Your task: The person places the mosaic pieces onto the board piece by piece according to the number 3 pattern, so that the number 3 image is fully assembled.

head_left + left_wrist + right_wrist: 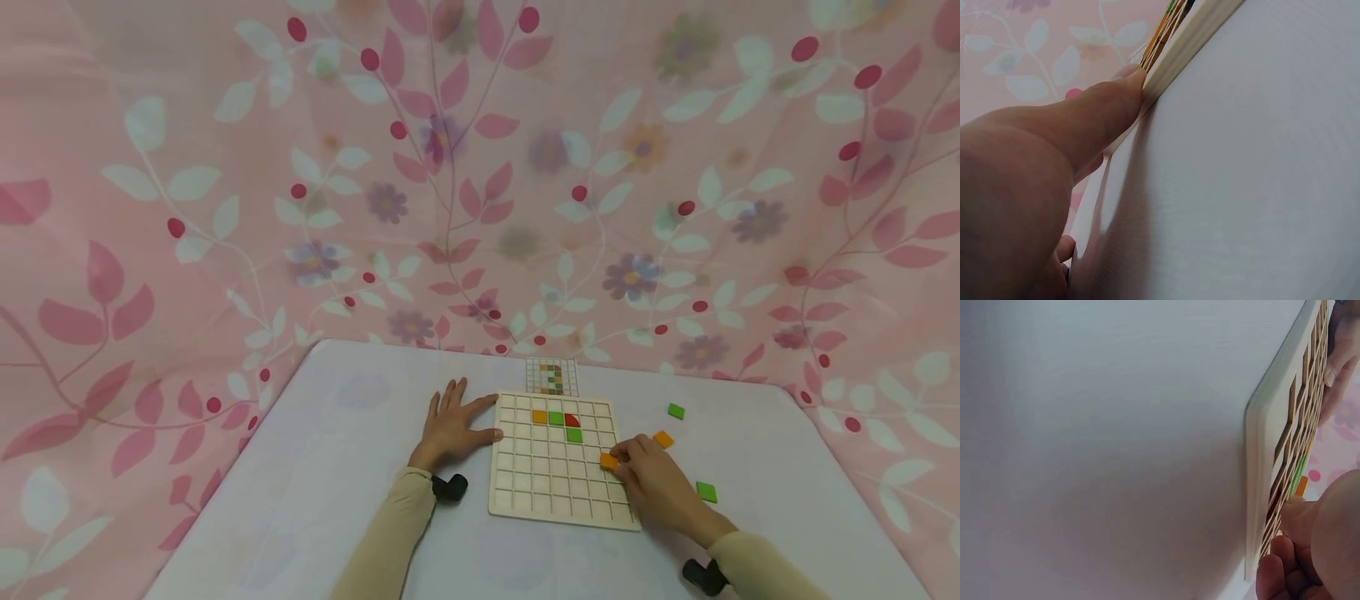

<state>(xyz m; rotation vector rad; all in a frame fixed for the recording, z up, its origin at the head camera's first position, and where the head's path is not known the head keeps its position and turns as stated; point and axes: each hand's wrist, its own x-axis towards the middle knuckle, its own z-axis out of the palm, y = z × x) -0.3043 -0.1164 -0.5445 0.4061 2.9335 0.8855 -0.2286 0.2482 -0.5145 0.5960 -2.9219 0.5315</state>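
Note:
A square wooden grid board (525,483) lies on the table. In its upper cells sit an orange tile (539,417), a green tile (556,418), a red quarter-round piece (572,421) and, one row lower, another green tile (573,435). My right hand (660,483) pinches an orange square tile (608,461) between thumb and fingers over the board's right side; that tile (1302,485) shows past the thumb in the right wrist view. My left hand (450,429) is spread, its thumb (1116,103) and a fingertip resting against the board's left edge.
Behind the board lies a small pattern card (533,377) with a printed coloured grid. Right of the board are loose tiles on the white table (300,500): a green one (677,412), an orange one (663,439) and a green one (707,492). A floral curtain (480,208) hangs behind.

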